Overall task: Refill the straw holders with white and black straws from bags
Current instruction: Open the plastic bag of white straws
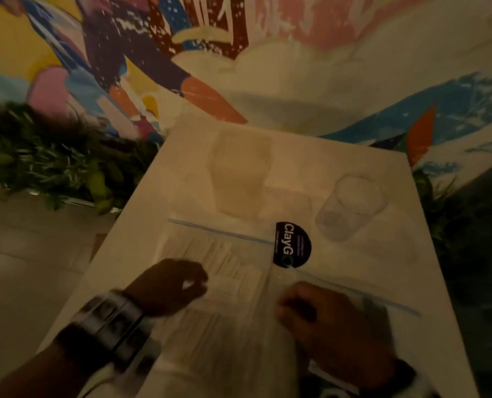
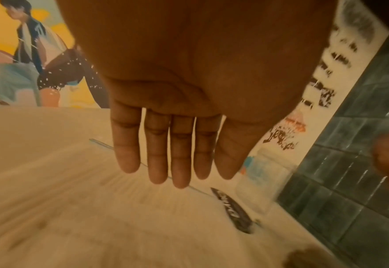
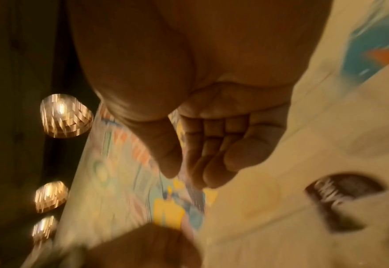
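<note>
A clear zip bag of white straws (image 1: 224,254) lies flat on the white table (image 1: 362,271), its blue zip line running across and a round black sticker (image 1: 292,244) on it. Behind it stand two holders: a frosted beige cup (image 1: 239,173) and a clear glass (image 1: 351,205), both without straws as far as I can tell. My left hand (image 1: 178,282) hovers over the bag (image 2: 74,199) with straight fingers (image 2: 179,163), holding nothing. My right hand (image 1: 305,308) sits on the bag's right part, fingers curled and thumb close (image 3: 189,174), seemingly pinching the clear plastic. All views are blurred.
Green plants (image 1: 52,162) line the floor left of the table, and dark foliage (image 1: 468,225) stands at its right edge. A colourful mural wall (image 1: 153,53) rises behind. Dark green tiles (image 2: 361,145) show to the right.
</note>
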`<state>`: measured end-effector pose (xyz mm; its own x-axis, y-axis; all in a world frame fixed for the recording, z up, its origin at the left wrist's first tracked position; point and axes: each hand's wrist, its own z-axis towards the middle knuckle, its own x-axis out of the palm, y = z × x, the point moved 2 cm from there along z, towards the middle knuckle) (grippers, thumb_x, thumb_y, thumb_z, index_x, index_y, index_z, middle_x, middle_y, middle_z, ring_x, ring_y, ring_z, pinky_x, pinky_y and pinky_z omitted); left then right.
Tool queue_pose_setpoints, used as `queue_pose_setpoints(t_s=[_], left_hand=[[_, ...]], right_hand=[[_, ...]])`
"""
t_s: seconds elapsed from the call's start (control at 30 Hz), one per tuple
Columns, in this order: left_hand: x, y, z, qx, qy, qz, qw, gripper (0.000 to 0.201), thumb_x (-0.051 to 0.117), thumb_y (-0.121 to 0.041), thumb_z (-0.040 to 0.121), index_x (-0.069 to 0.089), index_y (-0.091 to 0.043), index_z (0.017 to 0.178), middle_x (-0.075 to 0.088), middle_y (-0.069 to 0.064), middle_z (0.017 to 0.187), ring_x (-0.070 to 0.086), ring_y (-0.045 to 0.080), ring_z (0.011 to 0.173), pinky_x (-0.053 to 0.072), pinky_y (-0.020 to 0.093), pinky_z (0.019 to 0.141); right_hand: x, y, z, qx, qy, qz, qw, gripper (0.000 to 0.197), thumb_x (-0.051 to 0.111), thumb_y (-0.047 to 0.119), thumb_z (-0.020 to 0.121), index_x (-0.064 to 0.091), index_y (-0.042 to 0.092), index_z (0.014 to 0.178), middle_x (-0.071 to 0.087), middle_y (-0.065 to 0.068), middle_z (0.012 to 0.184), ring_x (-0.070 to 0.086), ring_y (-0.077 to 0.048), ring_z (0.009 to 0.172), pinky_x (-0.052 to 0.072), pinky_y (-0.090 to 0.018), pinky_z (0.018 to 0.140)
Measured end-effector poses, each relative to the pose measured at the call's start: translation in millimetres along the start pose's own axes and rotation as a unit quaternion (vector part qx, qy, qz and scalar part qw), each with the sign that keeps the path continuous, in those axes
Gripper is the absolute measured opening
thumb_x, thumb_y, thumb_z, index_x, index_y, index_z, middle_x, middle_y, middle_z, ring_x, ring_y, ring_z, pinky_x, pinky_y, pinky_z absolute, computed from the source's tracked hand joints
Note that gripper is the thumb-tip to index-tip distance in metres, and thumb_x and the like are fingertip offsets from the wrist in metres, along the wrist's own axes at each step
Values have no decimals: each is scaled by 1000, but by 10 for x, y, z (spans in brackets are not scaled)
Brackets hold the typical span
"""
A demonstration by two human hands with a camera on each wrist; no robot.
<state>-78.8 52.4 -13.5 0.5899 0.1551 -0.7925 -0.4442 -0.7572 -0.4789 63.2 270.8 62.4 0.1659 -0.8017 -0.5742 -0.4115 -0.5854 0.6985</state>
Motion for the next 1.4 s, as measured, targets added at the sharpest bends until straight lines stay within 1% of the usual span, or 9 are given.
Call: queue_pose_setpoints(t_s=[0.07,0.2,0.4,0.67,0.9,1.0,1.17,1.33,1.4], left_hand=[[-32,148,440,-24,4,46,999,29,53,-40,90,60,-26,115,60,-4,123,55,15,114,44,30,97],[-49,395,942,-20,-3,72,997,30,49,-37,91,54,-25,118,52,0,127,49,21,119,41,35,100],[-92,623,1380,12,-13,86,996,46,48,-28,91,37,-24,136,26,-1,150,33,24,133,30,39,108],[-19,722,1520,67,27,139,988,28,43,-32,91,51,-23,116,51,2,118,47,24,110,35,37,94],[-298,550,1041,46,-83,-11,995,10,50,-29,91,54,-21,95,63,4,87,60,32,83,47,36,68],[-533,342,670,53,-201,-41,977,6,58,-24,87,56,-19,90,55,-2,69,60,33,72,44,36,61],[-819,-128,-155,102,-346,-53,931,7,54,-28,81,55,-22,83,61,-3,65,56,21,54,47,32,48],[-622,-712,-815,107,-301,-18,947,4,59,-28,83,56,-28,80,60,-12,69,55,5,58,52,26,53],[-511,-863,-1006,81,-243,-78,963,8,64,-34,79,57,-32,82,62,-14,74,58,3,64,52,23,59]], right_hand=[[326,125,352,-27,-6,-28,999,13,59,41,88,63,29,91,67,9,87,60,-2,77,50,-20,72],[987,98,898,-12,30,8,999,12,58,37,87,63,28,93,68,7,91,62,-11,84,53,-35,82],[1283,15,1229,51,13,34,998,7,59,32,88,64,28,88,69,6,91,64,-10,85,53,-30,80],[1220,-99,1131,118,-73,116,984,3,65,28,86,67,26,83,69,6,81,64,-4,78,52,-19,73],[1119,34,987,120,-131,183,967,8,65,22,86,65,28,79,69,4,76,66,-10,73,55,-27,70],[1010,224,935,77,-177,234,953,9,65,18,86,66,26,83,70,1,78,66,-10,70,54,-24,67],[769,687,674,-20,-211,310,927,3,64,23,88,65,24,85,69,0,71,64,-11,62,54,-22,58],[546,888,350,-25,-211,352,912,58,68,63,62,61,7,78,63,-6,61,61,-18,53,55,-34,56],[566,817,258,-20,-219,319,922,59,73,64,61,57,8,72,59,-14,65,61,-31,59,56,-45,62]])
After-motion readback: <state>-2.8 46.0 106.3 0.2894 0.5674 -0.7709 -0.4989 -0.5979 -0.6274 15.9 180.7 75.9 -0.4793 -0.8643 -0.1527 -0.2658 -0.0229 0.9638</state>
